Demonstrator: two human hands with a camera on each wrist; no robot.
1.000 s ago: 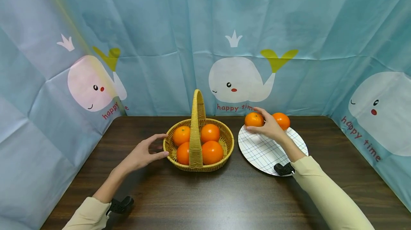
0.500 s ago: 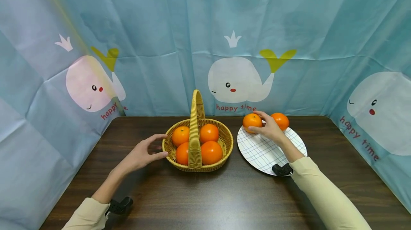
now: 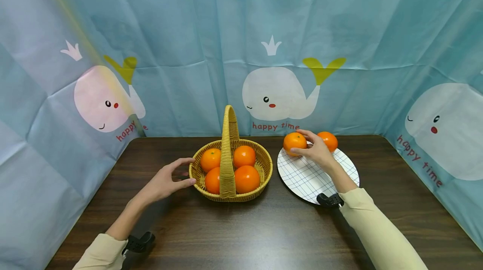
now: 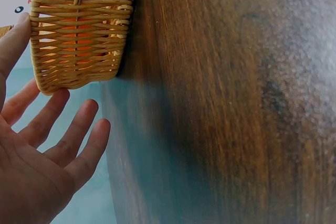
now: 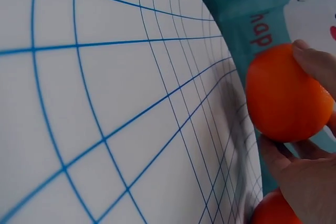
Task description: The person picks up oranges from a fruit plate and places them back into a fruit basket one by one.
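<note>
right hand (image 3: 316, 151) gripping round orange (image 3: 294, 142) over plate (image 3: 305, 175), left hand (image 3: 166, 180) open

Basket (image 4: 79, 30) cut off by top edge in left wrist view; second orange (image 5: 275, 211) cropped at bottom, fingers (image 5: 315, 61) hide part of held orange (image 5: 283, 95).

A dark wooden table (image 3: 264, 236) stands before a blue curtain (image 3: 188, 31) printed with white whales (image 3: 277, 98) (each captioned "happy time" in red). A second orange (image 3: 327, 140) sits on the plate's far edge.
</note>
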